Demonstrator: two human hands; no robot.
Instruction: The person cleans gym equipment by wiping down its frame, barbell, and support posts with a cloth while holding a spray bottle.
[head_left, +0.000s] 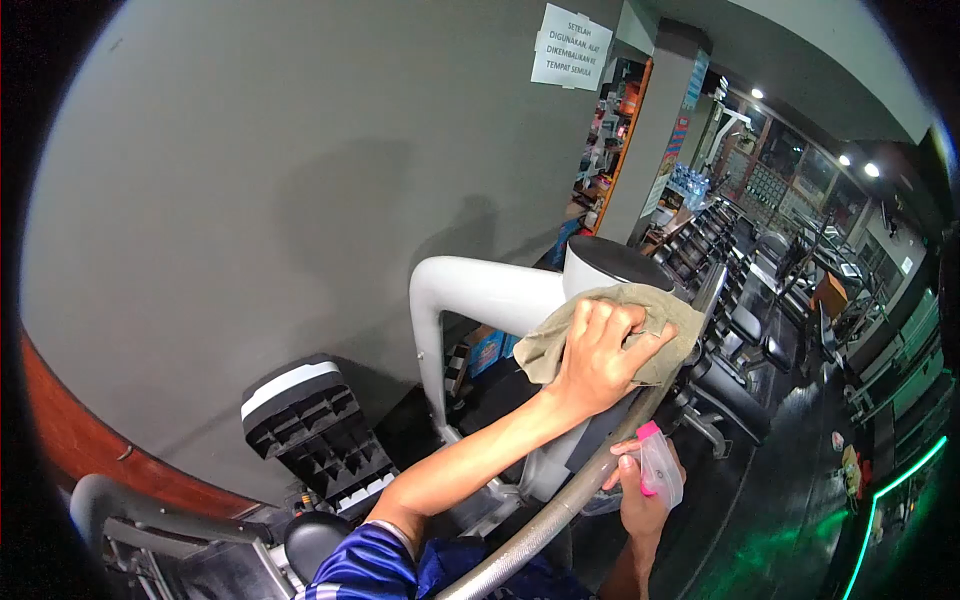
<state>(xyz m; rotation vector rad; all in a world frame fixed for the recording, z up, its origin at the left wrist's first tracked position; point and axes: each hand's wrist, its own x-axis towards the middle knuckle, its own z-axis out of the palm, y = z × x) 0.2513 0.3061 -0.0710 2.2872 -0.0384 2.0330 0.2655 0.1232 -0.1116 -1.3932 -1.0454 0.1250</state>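
My left hand presses a greenish-grey cloth against the white machine frame, just below its round black cap. The fingers are bent over the cloth. Lower and to the right, my right hand is closed around a clear plastic bottle with pink parts. A long, worn metal bar runs diagonally beside this hand and up past the cloth. Part of the bottle is hidden by the fingers.
A grey wall with a paper sign fills the left. A black and white step platform leans by it. Dumbbells on a rack and a black bench stand to the right, with a green light strip beyond.
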